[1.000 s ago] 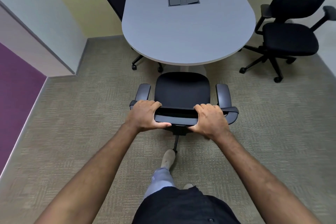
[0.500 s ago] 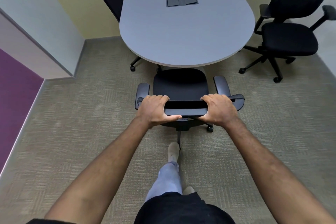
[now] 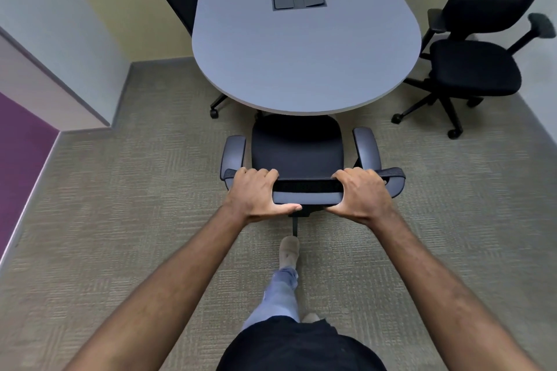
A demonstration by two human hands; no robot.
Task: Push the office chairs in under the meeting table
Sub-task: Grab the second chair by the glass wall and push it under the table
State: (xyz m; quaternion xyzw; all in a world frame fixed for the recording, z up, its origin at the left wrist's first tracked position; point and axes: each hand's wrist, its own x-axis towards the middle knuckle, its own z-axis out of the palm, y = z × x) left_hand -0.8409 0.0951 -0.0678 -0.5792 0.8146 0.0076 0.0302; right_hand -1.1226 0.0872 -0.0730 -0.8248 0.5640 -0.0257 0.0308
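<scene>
Rolling the near chair under the table

Left hand (image 3: 256,193) and right hand (image 3: 360,194) each wrap the backrest top of the near chair (image 3: 297,147), its seat front just under the table (image 3: 304,48) edge. Push evenly and straight; armrests may catch the rim.

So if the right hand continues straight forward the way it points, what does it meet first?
Probably the rounded edge of the grey meeting table. The right hand grips the top of the black office chair's backrest, and only the seat lies between; heights are unclear, so this is uncertain.
</scene>
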